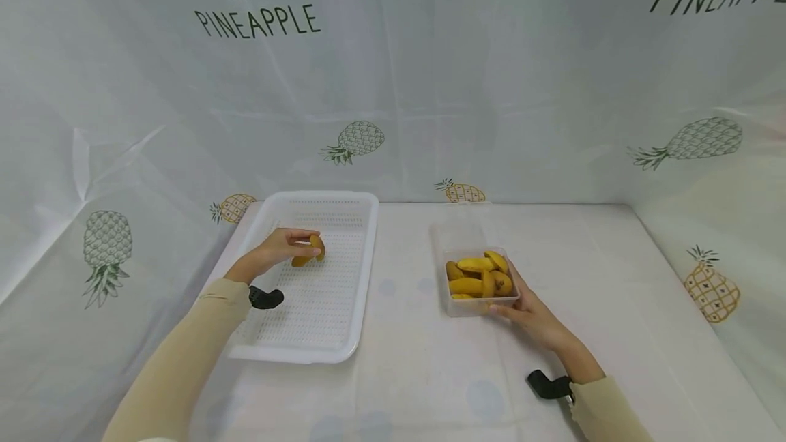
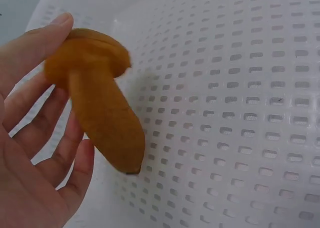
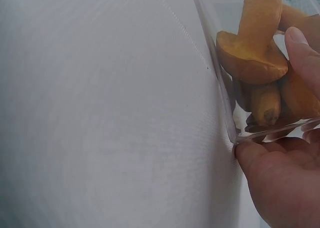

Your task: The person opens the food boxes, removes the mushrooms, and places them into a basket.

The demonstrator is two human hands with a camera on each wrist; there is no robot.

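Over the white perforated basket (image 1: 344, 357), my left hand (image 1: 270, 254) pinches a yellow-brown mushroom (image 2: 107, 112) by its cap between thumb and fingers. Its thick stem points away from the palm in the left wrist view. On the table to the right sits a clear plastic box (image 1: 467, 310) filled with several mushrooms (image 1: 471, 285). My right hand (image 1: 531, 312) grips this box at its near right corner, thumb at the front and fingers along the right side. Through the clear wall, the right wrist view shows one mushroom (image 3: 255, 62) with its cap low and stem up.
The box's clear lid (image 1: 463, 230) lies folded back behind it. A white cloth (image 1: 405, 387) covers the table, and a pineapple-print curtain (image 1: 430, 74) hangs at the back and sides. Black wrist mounts (image 1: 548, 386) stick out from both wrists.
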